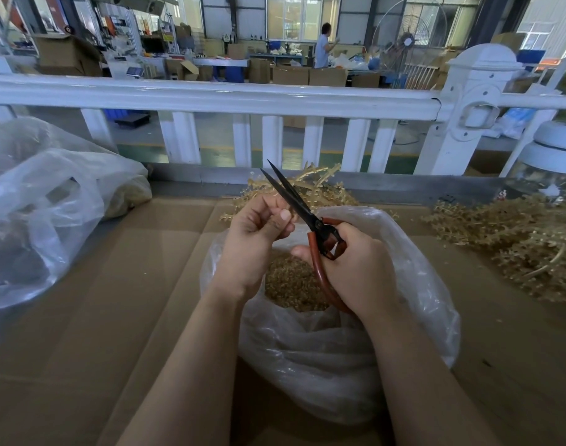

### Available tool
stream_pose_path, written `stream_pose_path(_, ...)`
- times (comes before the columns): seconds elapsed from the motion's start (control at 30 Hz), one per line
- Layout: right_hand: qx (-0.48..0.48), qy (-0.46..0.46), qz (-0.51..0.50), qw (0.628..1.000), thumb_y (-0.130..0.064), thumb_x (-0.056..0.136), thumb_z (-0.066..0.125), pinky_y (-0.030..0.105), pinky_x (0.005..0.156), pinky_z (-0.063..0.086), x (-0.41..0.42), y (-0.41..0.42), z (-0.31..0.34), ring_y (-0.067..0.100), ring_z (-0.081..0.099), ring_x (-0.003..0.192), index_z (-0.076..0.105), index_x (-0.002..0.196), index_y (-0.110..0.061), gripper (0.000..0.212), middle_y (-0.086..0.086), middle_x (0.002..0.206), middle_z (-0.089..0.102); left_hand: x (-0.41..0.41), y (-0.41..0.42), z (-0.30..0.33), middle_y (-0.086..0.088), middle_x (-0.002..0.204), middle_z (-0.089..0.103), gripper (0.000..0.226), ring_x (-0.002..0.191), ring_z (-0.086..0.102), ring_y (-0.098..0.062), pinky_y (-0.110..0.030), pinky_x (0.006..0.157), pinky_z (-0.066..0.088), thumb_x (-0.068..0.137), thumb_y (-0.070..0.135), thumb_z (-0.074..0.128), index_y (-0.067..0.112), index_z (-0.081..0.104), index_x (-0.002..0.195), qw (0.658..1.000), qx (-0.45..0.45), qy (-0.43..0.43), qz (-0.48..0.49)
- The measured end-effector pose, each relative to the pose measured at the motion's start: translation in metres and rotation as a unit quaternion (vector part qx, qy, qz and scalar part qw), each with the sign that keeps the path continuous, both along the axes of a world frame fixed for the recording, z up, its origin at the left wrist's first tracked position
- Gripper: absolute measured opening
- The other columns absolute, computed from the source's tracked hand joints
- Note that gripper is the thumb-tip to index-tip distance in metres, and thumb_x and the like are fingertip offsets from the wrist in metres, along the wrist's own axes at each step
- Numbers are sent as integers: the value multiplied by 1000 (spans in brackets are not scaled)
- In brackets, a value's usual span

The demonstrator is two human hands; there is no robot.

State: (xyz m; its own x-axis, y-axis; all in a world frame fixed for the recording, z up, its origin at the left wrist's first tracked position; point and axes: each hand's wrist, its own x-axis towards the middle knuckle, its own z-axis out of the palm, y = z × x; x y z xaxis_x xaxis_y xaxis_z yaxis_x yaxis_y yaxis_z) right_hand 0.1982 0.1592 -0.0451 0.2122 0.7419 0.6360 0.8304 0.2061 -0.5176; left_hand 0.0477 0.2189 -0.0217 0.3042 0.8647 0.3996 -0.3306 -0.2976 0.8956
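Note:
My right hand (355,265) grips the red-brown handles of black scissors (294,201), whose blades stand parted and point up and away. My left hand (256,233) has its fingers curled beside the blades, pinching a thin golden sprig (289,206) that is mostly hidden by the fingers. Both hands hover over a clear plastic bag (404,284) that holds small golden cut bits (291,284). Behind the hands lies a golden branched stem (317,185) on the cardboard.
Brown cardboard (114,300) covers the table. A heap of golden branches (516,246) lies at the right, a large plastic bag (50,204) at the left. A white railing (211,94) runs across the far edge. A person stands far off in the workshop.

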Motion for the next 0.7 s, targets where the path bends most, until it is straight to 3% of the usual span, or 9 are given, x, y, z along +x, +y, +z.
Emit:
stream_pose_path(0.07, -10, 32, 5, 999, -73, 75, 64, 8, 61, 46, -1, 0, 0, 1, 65, 70, 71, 90, -19, 57, -13, 79, 71, -1, 0, 0, -2, 76, 59, 18, 69, 54, -9, -22, 72, 48, 96, -4, 52, 11, 60, 89, 1000, -22, 0, 9)
stream_pose_path(0.2, -17, 172, 36, 984, -51, 83, 77, 11, 58, 48, -3, 3, 4, -1, 67, 69, 68, 81, -33, 20, -18, 70, 70, 0, -3, -1, 4, 72, 67, 15, 68, 59, -7, -18, 66, 48, 93, 1, 59, 14, 64, 87, 998, -59, 28, 5)
stream_pose_path(0.33, -20, 281, 71, 957, -36, 85, 78, 14, 56, 50, -4, 6, 8, 2, 68, 65, 72, 77, -29, 13, -12, 70, 72, 2, -5, -1, 10, 67, 67, 11, 63, 59, -1, -13, 60, 46, 90, 1, 64, 11, 68, 85, 997, -51, 61, -7)
stream_pose_path(0.5, -38, 328, 105, 938, -32, 81, 81, 16, 58, 54, -4, 7, 8, 8, 69, 64, 73, 74, -30, 10, -6, 70, 73, 3, -8, -1, 11, 66, 69, 17, 62, 62, 4, -9, 59, 46, 84, -4, 68, 12, 71, 80, 996, -32, 76, -17)
stream_pose_path(0.7, -53, 322, 95, 941, -28, 82, 82, 15, 55, 52, -3, 8, 8, 6, 66, 59, 73, 73, -23, 13, -4, 67, 72, 3, -6, -2, 7, 72, 72, 21, 67, 63, -1, -12, 61, 47, 79, -2, 75, 19, 76, 75, 997, -29, 73, 2)
